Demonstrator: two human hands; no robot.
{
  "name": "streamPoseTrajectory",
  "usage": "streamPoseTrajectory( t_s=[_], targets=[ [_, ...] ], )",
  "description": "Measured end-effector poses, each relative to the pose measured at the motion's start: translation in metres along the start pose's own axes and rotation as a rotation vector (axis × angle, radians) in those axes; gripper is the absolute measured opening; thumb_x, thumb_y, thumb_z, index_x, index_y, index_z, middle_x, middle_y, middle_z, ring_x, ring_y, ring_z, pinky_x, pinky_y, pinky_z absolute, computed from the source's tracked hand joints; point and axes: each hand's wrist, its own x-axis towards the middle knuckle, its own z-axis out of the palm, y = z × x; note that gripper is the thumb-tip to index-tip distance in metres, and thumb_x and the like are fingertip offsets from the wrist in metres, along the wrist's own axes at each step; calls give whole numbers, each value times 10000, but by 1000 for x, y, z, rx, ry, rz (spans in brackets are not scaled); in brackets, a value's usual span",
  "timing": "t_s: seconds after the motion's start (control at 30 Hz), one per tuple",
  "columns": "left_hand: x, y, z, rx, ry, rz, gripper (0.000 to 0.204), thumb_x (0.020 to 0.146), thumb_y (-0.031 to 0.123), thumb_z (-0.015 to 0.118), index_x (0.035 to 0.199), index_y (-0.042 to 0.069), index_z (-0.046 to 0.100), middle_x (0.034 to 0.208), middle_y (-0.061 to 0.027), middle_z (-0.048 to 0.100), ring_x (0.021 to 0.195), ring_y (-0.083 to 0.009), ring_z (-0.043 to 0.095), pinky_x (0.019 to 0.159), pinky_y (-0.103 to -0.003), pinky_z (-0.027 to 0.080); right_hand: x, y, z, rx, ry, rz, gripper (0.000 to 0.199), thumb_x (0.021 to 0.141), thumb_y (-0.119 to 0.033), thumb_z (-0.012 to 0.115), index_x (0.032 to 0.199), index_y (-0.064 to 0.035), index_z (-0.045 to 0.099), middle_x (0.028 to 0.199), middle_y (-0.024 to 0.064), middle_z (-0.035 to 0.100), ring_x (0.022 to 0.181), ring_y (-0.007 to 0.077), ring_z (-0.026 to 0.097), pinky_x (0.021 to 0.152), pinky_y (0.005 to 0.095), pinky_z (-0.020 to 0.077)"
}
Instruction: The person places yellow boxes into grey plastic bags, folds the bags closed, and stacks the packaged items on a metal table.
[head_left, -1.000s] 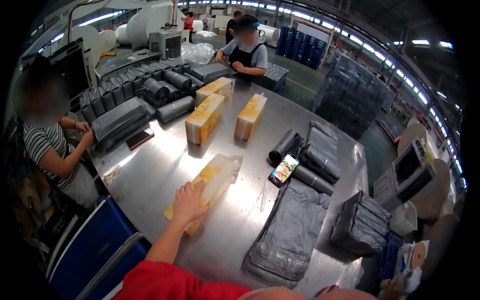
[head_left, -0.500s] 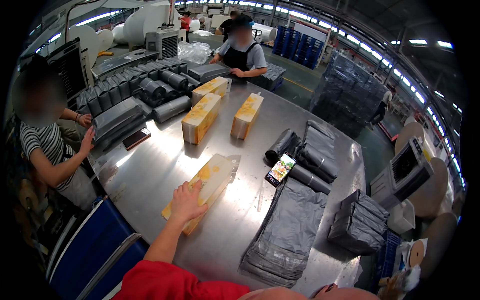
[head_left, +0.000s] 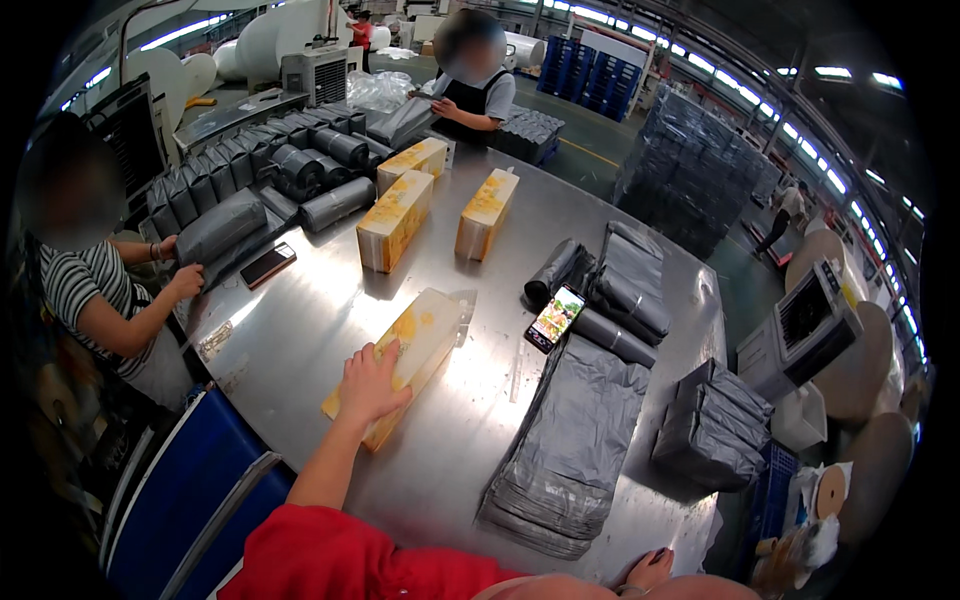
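My left hand [head_left: 372,388] lies across the near end of a long white and yellow block [head_left: 422,335], fingers spread on its top and thumb toward its right side. The block lies flat and slanted on the metal table, with a thin clear piece [head_left: 466,312] by its far end. At the lower edge, by the table's near side, my right hand [head_left: 652,568] shows only in part. Its fingers are curled, and a small dark thing at them is too small to name. The nearest large item to it is a flat stack of grey plastic bags [head_left: 570,450].
Farther back stand several similar blocks [head_left: 486,215]. A lit phone [head_left: 555,318] lies against grey rolls [head_left: 615,338]; another phone [head_left: 268,265] lies at left. A grey bundle [head_left: 712,430] sits at right. A co-worker in stripes [head_left: 105,300] handles a grey package [head_left: 222,228]; another [head_left: 475,105] stands behind.
My right hand has come into view at the lower edge. The left co-worker's hands have shifted on the grey package, which looks rounder. The view has shifted slightly; my left hand stays on the block.
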Motion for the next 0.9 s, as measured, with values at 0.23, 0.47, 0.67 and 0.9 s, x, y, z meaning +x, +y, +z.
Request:
streamPoseTrajectory(
  t_s=[0.23,0.47,0.67,0.9],
  targets=[
    [-7,14,-15,243,-148,-80,857,668,471,647,1407,241,279,1163,-192,435,1026,-343,458,898,-404,360,7,11,6,54,20,-6,390,829,-203,529,1144,26,525,1231,211,503,1122,375,479,973,453,352],
    [-5,-1,-3,129,-214,-151,908,653,472,688,1418,259,248,1136,-232,491,1015,-382,519,871,-437,432,12,41,29,150,8,-22,423,791,-205,587,1150,13,533,1226,239,504,1143,387,470,987,443,356],
    [-45,71,-46,-1708,-565,-288,500,885,178,538,1332,72,342,1187,-124,541,1024,-232,591,824,-341,528,70,-67,-53,1011,-277,61,300,886,-103,545,1159,23,547,1113,114,594,1025,170,555,880,262,429],
    [-193,167,38,-1483,-882,-174,503,883,266,571,1302,41,410,1209,-92,540,1046,-194,556,870,-321,471,76,-186,-44,1243,-507,-277,296,930,-191,512,1158,-7,558,1048,80,606,977,117,536,862,252,413]
  ],
)
